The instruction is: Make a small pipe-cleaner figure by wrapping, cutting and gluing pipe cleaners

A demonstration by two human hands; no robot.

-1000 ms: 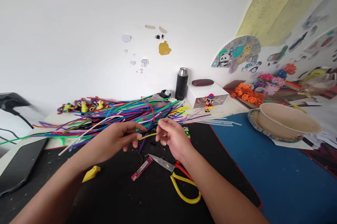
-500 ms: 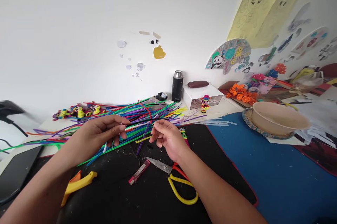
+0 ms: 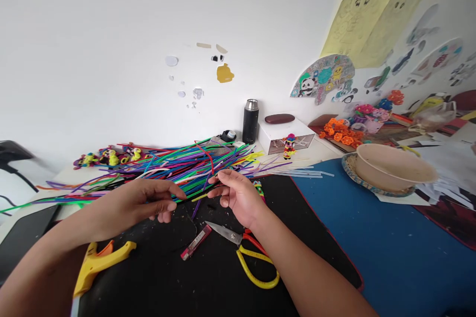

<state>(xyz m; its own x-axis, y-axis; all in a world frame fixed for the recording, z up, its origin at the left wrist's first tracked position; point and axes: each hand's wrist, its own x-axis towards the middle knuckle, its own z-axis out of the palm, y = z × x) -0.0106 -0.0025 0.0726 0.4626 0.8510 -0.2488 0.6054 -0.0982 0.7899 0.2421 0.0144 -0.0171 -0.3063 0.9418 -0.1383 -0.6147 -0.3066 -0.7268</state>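
My left hand [image 3: 148, 203] is over the front edge of the pile of coloured pipe cleaners [image 3: 174, 158]. Its thumb and index finger are apart, with nothing visible between them. To its right, my right hand [image 3: 238, 195] is closed in a pinch, palm turned inward. A small dark tip shows at its fingertips; what it belongs to is too small to make out. Below the hands lie scissors [image 3: 256, 255] with yellow and red handles and a narrow pink packet [image 3: 196, 242]. A yellow glue gun [image 3: 100, 262] lies beside my left forearm.
A black flask [image 3: 250, 122] and a white box [image 3: 284, 131] stand by the wall, with a small colourful figure [image 3: 289, 146] in front. Several similar figures [image 3: 109, 157] lie at back left. A beige basin [image 3: 396, 168] rests on the right, beyond the blue mat [image 3: 334, 208].
My left hand has moved slightly down and its thumb and index finger have parted. The white pipe cleaner piece it held is out of its fingers. My right hand has barely moved.
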